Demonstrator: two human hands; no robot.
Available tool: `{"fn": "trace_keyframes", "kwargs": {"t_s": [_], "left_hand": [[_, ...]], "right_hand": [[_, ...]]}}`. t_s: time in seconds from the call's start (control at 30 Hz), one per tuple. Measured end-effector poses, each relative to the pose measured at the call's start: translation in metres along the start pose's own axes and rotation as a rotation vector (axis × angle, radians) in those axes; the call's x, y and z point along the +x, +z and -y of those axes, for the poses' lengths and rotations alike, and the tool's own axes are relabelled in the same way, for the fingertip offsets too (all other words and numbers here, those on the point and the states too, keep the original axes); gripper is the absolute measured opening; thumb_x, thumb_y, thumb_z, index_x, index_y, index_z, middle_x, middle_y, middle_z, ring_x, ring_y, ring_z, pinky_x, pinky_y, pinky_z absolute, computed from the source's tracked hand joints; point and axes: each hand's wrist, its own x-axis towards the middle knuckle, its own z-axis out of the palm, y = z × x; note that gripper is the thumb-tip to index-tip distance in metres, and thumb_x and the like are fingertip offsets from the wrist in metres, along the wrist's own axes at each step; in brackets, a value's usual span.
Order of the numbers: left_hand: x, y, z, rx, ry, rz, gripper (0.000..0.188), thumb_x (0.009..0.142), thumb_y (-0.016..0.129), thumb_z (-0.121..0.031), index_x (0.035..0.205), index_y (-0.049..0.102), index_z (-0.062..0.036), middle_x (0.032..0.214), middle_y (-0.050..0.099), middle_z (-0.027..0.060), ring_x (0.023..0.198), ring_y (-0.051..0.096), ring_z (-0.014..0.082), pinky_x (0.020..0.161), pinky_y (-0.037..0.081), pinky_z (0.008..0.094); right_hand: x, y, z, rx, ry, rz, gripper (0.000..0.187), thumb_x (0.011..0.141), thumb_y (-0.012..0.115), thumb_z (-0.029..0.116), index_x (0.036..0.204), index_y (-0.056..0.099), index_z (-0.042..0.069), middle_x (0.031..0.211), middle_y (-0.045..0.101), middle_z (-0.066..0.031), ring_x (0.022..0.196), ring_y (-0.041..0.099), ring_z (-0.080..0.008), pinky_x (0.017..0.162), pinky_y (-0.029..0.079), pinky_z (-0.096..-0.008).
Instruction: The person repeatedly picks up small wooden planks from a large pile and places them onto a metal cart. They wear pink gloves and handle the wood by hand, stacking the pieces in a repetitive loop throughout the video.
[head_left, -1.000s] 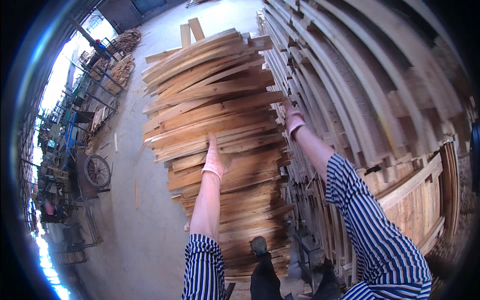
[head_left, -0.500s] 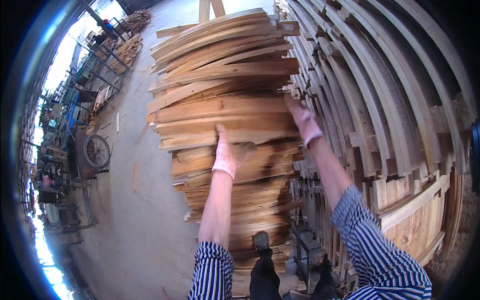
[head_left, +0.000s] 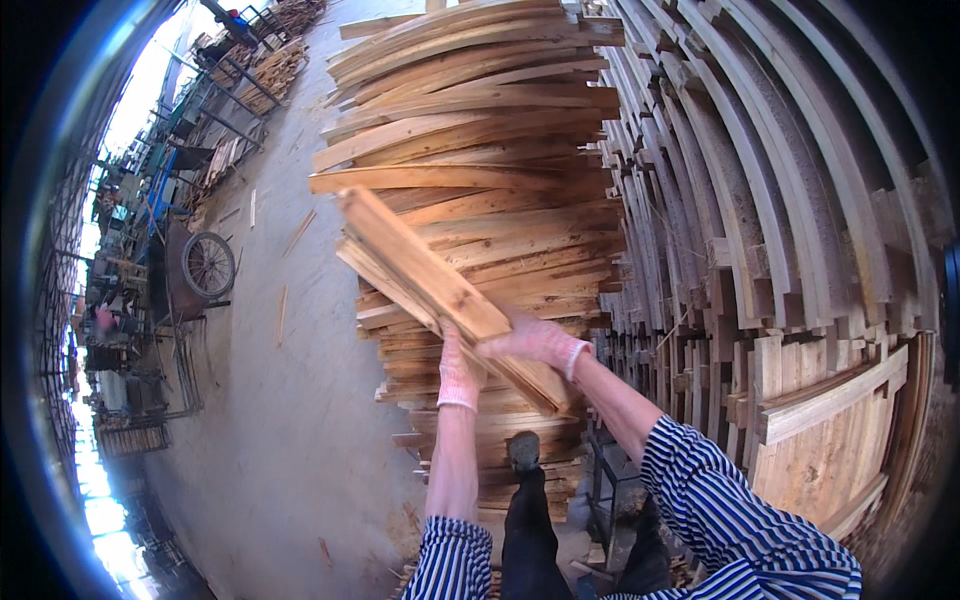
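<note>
Several wooden boards (head_left: 425, 270) are clasped together as a slanting bundle, their far ends pointing up and to the left. My left hand (head_left: 460, 375), in a pink-white glove, grips the bundle's left side with the thumb along it. Wrapped over the boards from the right is my right hand (head_left: 535, 343), gloved the same way. Below and beyond the bundle lies a tall stack of rough wooden boards (head_left: 480, 120), laid crosswise in uneven layers. Parts of the stack are hidden behind the bundle and my hands.
To the right rise long rows of stacked timber (head_left: 740, 150) and a wooden panel (head_left: 820, 430). A wheel (head_left: 208, 265) of a cart stands at left on the concrete floor (head_left: 290, 420), with loose wood strips. My shoe (head_left: 522, 450) is near the stack's lower end.
Both hands have lifted boards off the stack and drawn them nearer. The boards have turned from crosswise to slanting, and the right hand has come in beside the left.
</note>
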Motion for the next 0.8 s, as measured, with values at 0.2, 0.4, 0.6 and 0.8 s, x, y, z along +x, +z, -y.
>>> {"fn": "trace_keyframes", "kwargs": {"t_s": [0.2,0.4,0.6,0.8], "left_hand": [[-0.137,-0.006,0.012,-0.041,-0.181,-0.005,0.073,0.097,0.061,-0.053,0.150,0.043,-0.0068,0.147,0.053,0.0121,0.130,0.054,0.0290,0.111,0.044,0.0459],[-0.204,0.028,0.029,-0.016,-0.200,-0.041,0.060,0.099,0.062,-0.044,0.145,0.050,-0.0079,0.140,0.058,0.0104,0.123,0.059,0.0251,0.107,0.048,0.0436],[-0.304,0.068,0.040,0.091,0.006,0.082,0.070,0.098,0.062,-0.048,0.150,0.042,-0.0047,0.139,0.056,0.0148,0.123,0.058,0.0314,0.106,0.050,0.0474],[-0.381,0.185,0.044,0.165,0.339,0.227,0.073,0.091,0.066,-0.023,0.153,0.033,-0.0026,0.141,0.052,0.0167,0.123,0.058,0.0318,0.108,0.049,0.0472]], "right_hand": [[-0.107,0.048,-0.060,1.207,0.261,0.050,0.069,0.079,0.088,0.038,0.132,0.063,0.002,0.125,0.069,-0.0141,0.112,0.067,-0.0232,0.098,0.053,-0.0350],[-0.164,0.052,-0.023,0.577,0.008,-0.166,0.079,0.073,0.091,0.030,0.136,0.054,0.001,0.118,0.069,-0.0105,0.107,0.063,-0.0175,0.097,0.051,-0.0321],[-0.299,0.029,0.035,0.363,-0.155,-0.195,0.080,0.069,0.093,0.029,0.133,0.055,0.001,0.117,0.067,-0.0088,0.109,0.060,-0.0174,0.099,0.049,-0.0337],[-0.464,-0.054,0.106,0.323,-0.379,-0.143,0.081,0.061,0.095,0.032,0.127,0.058,0.002,0.111,0.070,-0.0120,0.106,0.065,-0.0201,0.091,0.053,-0.0349]]}}
